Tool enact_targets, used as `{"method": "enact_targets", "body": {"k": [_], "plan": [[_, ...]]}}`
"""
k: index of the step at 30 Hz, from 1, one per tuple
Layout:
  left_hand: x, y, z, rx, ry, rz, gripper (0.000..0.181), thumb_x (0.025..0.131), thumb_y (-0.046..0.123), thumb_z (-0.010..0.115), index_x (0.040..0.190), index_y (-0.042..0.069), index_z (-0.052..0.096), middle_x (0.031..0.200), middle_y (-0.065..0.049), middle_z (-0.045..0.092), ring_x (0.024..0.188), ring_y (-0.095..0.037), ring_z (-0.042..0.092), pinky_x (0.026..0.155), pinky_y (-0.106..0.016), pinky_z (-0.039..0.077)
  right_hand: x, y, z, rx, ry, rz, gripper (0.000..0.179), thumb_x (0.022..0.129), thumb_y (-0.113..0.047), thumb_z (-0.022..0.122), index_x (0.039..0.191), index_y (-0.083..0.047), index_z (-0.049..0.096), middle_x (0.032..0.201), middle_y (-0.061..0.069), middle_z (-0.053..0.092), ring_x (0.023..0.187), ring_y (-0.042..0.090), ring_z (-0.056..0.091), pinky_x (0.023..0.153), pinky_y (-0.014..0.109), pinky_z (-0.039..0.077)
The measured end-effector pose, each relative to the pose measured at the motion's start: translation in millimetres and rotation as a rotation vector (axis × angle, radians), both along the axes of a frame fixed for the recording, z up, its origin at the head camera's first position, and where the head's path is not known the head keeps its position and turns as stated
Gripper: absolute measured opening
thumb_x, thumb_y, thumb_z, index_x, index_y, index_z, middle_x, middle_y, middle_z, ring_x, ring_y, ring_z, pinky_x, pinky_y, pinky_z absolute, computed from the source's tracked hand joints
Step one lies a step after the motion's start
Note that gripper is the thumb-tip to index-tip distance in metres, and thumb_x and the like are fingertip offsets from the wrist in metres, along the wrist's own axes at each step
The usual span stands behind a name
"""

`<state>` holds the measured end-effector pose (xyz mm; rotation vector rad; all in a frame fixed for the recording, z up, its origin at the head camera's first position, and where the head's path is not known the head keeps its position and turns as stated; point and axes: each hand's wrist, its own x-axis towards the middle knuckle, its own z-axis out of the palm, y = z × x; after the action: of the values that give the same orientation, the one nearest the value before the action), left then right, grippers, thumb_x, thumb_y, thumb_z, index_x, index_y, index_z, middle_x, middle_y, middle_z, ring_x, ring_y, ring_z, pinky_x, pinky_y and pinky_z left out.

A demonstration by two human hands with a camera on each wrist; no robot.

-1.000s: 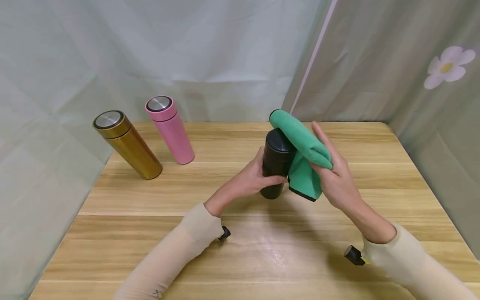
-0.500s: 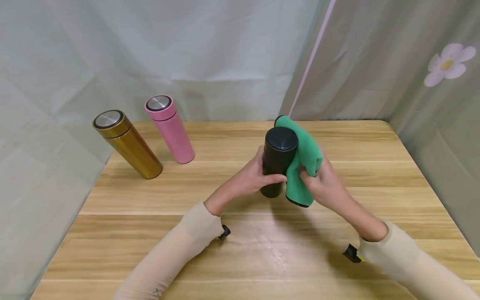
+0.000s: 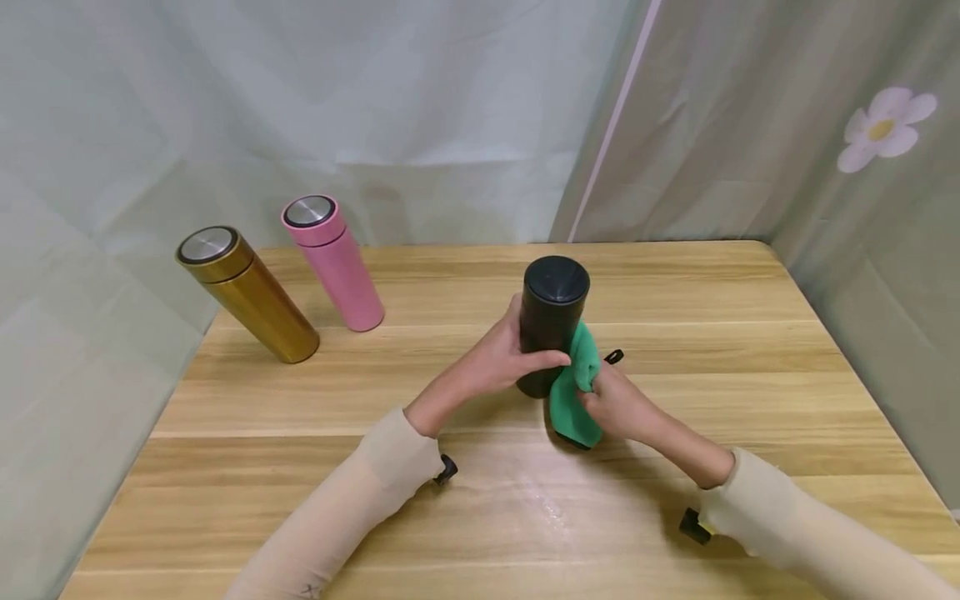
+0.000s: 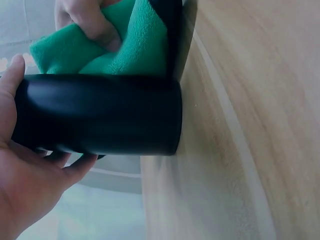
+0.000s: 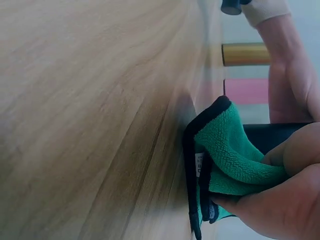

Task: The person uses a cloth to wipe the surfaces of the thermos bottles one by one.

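Left hand (image 3: 498,358) wraps round the black bottle (image 3: 551,325), upright over the table (image 3: 450,533); the right hand (image 3: 622,404) grips a green cloth (image 3: 573,417) against its side. The left wrist view shows left fingertips (image 4: 89,161) the head view hides; only the right wrist view shows a white label (image 5: 199,164) on the cloth. Only the head view shows the gold bottle (image 3: 262,308) and pink bottle (image 3: 347,279) lidded.

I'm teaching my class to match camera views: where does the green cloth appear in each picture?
Head: the green cloth is right of and below centre, held by the right hand.
Left wrist: it is at the top, mostly left of centre.
Right wrist: it is right of centre, mostly in the lower half.
Shared landmark: the black bottle, beside the cloth in all three.
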<state>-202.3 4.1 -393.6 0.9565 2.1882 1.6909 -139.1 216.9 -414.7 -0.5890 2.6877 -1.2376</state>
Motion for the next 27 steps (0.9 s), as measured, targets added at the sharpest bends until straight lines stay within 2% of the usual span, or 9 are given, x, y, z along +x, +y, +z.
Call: {"method": "enact_targets", "body": {"k": [4,11,15,18,22,27], "plan": [[3.1,-2.0,-0.3,-0.014,0.012,0.037,0.084,0.091,0.017,0.081,0.152,0.009,0.024,0.139,-0.013,0.051,0.125,-0.024,0.055,0.11,-0.048,0.042,-1.3,-2.2,-1.0,-0.034,-0.029,-0.015,0.045,0.098,0.011,0.046,0.143,0.011,0.046,0.138,0.026,0.055,0.116,0.033,0.055,0.098,0.05,0.048],[7.0,-1.6,-3.7,-0.057,0.068,0.114,0.082,0.089,0.024,0.084,0.147,0.01,0.027,0.137,-0.011,0.051,0.123,-0.023,0.054,0.108,-0.048,0.043,2.4,-4.7,1.1,-0.229,-0.185,-0.111,0.043,0.105,-0.001,0.043,0.147,0.008,0.045,0.143,0.022,0.054,0.125,0.031,0.053,0.106,0.049,0.043],[9.2,-0.9,-5.9,-0.048,0.067,0.118,0.087,0.089,0.025,0.084,0.15,0.011,0.023,0.139,-0.011,0.049,0.126,-0.024,0.053,0.11,-0.049,0.041,6.1,-1.8,4.2,-0.323,-0.263,-0.156,0.041,0.108,-0.005,0.042,0.147,0.006,0.047,0.141,0.021,0.056,0.124,0.033,0.056,0.104,0.048,0.046],[10.8,-1.4,-6.6,-0.044,0.073,0.125,0.091,0.09,0.024,0.082,0.154,0.01,0.02,0.142,-0.012,0.046,0.126,-0.025,0.052,0.11,-0.049,0.041,9.1,-1.4,10.7,-0.376,-0.307,-0.196,0.045,0.108,-0.009,0.045,0.151,0.002,0.044,0.144,0.02,0.053,0.127,0.034,0.053,0.106,0.049,0.044],[14.1,-2.4,-4.6,-0.067,0.064,0.147,0.093,0.09,0.018,0.077,0.158,0.008,0.015,0.146,-0.016,0.044,0.126,-0.028,0.052,0.11,-0.05,0.042,13.5,-3.5,21.2,-0.435,-0.331,-0.253,0.051,0.107,-0.013,0.049,0.156,-0.003,0.038,0.149,0.018,0.049,0.131,0.033,0.049,0.11,0.049,0.039],[17.7,-4.7,-2.0,-0.136,0.041,0.181,0.093,0.086,0.013,0.07,0.16,0.007,0.014,0.151,-0.018,0.04,0.13,-0.029,0.048,0.112,-0.05,0.039,18.8,-9.1,32.4,-0.56,-0.336,-0.286,0.052,0.108,-0.016,0.049,0.157,-0.005,0.036,0.148,0.016,0.049,0.127,0.028,0.053,0.107,0.042,0.045]]}}
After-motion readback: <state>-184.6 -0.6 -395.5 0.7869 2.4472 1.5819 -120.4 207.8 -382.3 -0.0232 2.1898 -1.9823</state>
